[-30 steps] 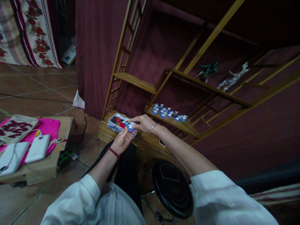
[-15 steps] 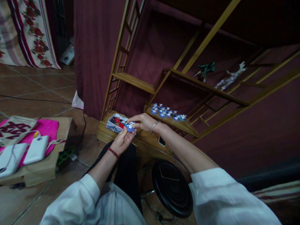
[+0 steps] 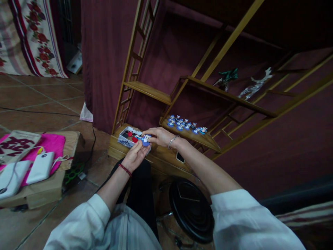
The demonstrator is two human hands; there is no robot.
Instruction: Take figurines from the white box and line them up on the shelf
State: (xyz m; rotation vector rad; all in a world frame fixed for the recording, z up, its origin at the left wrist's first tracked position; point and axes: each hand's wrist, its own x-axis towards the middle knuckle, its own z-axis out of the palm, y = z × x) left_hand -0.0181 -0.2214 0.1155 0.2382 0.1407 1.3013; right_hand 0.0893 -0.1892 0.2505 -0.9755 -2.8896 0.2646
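Note:
A small blue-and-white figurine on a round blue base is held between both hands, just over the near edge of an open box. My left hand, palm up, grips the base from below. From the right and above, my right hand has its fingers closed on the figurine's side. The patterned cardboard box holds red, black and blue pieces too small to name. To the right, several similar figurines stand in rows on a wooden shelf.
A phone lies on the lower wooden ledge. A round black stool stands near my legs. At left, a cardboard box carries a pink cloth and white power banks. A black cable runs along the floor.
Almost nothing differs. Both hands stay on the figurine over the box, with only a slight shift of the figurine and the view.

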